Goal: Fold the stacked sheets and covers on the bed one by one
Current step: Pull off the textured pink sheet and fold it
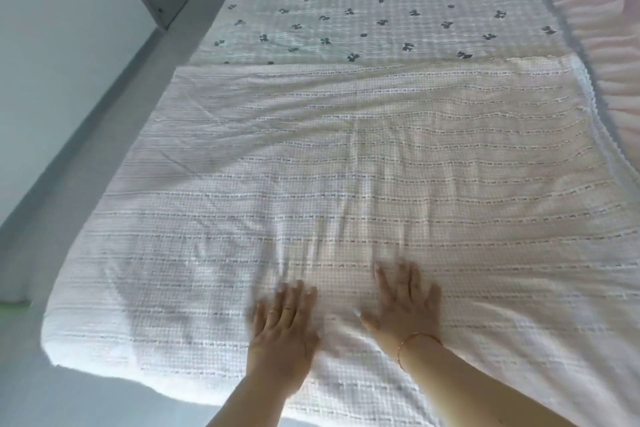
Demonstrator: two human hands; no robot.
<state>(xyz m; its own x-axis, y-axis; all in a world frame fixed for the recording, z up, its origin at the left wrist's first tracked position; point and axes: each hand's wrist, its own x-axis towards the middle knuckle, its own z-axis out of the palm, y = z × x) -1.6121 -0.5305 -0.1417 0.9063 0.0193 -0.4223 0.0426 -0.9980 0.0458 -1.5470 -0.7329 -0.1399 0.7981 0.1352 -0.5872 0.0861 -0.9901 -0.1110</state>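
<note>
The bed (114, 163) runs away from me, and a bow-printed sheet (381, 0) covers its far half. Over the near half lies a pale pink waffle-weave cover (346, 166), its far edge straight across the bed, so I judge it folded once, with more folds to come and the printed sheet not yet begun. My right hand (408, 302) and my left hand (284, 326) both lie flat on this cover near its front edge, fingers spread wide and gripping nothing; I judge I am pressing creases out.
</note>
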